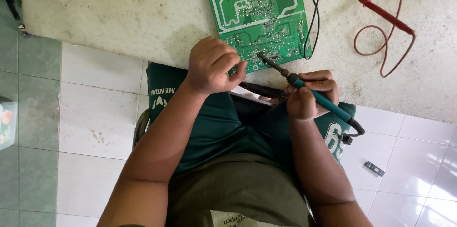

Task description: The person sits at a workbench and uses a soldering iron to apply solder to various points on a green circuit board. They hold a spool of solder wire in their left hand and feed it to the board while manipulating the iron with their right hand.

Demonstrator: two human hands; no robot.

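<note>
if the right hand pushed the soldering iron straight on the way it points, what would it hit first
Most likely the green circuit board: the right hand aims the soldering iron up-left, its tip already at the board's lower edge.

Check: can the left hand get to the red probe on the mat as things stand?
Probably not directly: left hand rests on the circuit board, and the right hand with the soldering iron sits between it and the red probe.

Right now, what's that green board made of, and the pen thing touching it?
The green board looks like rigid fibreglass-type sheet with a glossy green coat and pale metal tracks. The soldering iron seems to have a dull dark metal tip and a teal plastic or rubber handle; the right hand holds it.
</note>
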